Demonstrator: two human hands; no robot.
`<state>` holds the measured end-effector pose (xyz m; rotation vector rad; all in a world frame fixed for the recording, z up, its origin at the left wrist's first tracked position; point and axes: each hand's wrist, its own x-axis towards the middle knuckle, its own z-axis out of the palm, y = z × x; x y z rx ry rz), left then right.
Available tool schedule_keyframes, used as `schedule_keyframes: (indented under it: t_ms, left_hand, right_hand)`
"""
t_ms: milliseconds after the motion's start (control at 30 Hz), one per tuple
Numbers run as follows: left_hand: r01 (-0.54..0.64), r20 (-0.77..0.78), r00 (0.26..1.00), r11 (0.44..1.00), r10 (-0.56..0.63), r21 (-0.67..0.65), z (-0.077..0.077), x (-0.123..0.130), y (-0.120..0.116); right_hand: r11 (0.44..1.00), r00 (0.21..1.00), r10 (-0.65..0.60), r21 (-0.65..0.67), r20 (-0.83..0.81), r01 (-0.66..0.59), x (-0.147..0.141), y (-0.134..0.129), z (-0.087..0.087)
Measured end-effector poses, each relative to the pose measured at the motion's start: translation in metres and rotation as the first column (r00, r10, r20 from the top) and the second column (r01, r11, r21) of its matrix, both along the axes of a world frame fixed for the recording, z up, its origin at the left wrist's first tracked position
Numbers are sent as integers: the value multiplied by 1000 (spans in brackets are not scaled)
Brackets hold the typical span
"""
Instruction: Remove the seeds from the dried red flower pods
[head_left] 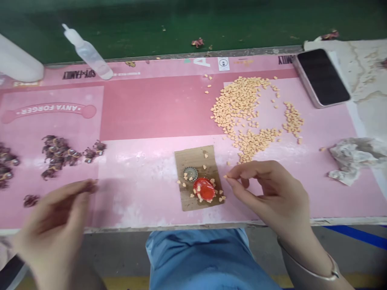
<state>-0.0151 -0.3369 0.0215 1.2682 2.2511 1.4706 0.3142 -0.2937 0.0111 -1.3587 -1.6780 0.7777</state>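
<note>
My left hand [56, 221] is at the lower left, thumb and fingertips pinching a small dark reddish-brown piece [91, 185], slightly blurred. Close by lie a loose dark piece [31, 200] and a cluster of small dark brown figures with yellowish bits [59, 155]. Thumb and index finger of my right hand [276, 193] pinch one tiny tan piece [226, 177], just right of a brown cardboard square [196, 155]. On the cardboard sit a red shallow cap [206, 190] with a wet, glossy inside and a metal bottle cap [190, 173], with several tan pieces scattered about them.
A large spread of tan pieces [238, 100] covers the mat right of centre. A phone [325, 78] and a crumpled tissue [355, 157] lie at the right. Behind, at the left, are a clear dropper bottle [92, 56] and a white container [18, 60]. The table's front edge [127, 229] runs below.
</note>
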Motion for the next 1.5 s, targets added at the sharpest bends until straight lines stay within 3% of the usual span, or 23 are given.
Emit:
schedule_keyframes:
  t_ms: [67,167,300,500,733,867,1000,1233,1500]
  left_hand:
    - [111,77,990,993,-114,47,-3,21,2]
    - [315,183,923,937,-339,149,0,48,1]
    - [413,285,844,890,-454,196,3,67,-4]
    - [498,481,713,851,-510,165,4,90,-6]
    - [554,536,639,814,-551,176,0,109,-12]
    - [585,477,637,783,-606,212,-1,115,-10]
    - [643,459,612,743,-644,187,-1,115,-10]
    - [546,473,657,803,-588,239,-2,116,-17]
    - [606,340,619,705,-708,368,-8,117,-15]
  right_hand:
    - [1000,998,21,4,-65,-21,-5,-6,8]
    - [996,985,90,30,-147,-87,-15,-12,20]
    - [989,968,142,58,-204,-133,-27,-15,30]
    - [985,935,171,34,-311,-168,-38,-17,35]
    - [980,855,131,-63,-502,-188,-43,-19,37]
    - [971,777,108,-103,-620,-216,-45,-22,37]
    - [969,751,93,-114,-654,-219,-43,-24,38]
    - [981,801,47,-123,-597,-149,-40,-24,39]
    - [978,808,45,-139,-587,-156,-40,-22,37]
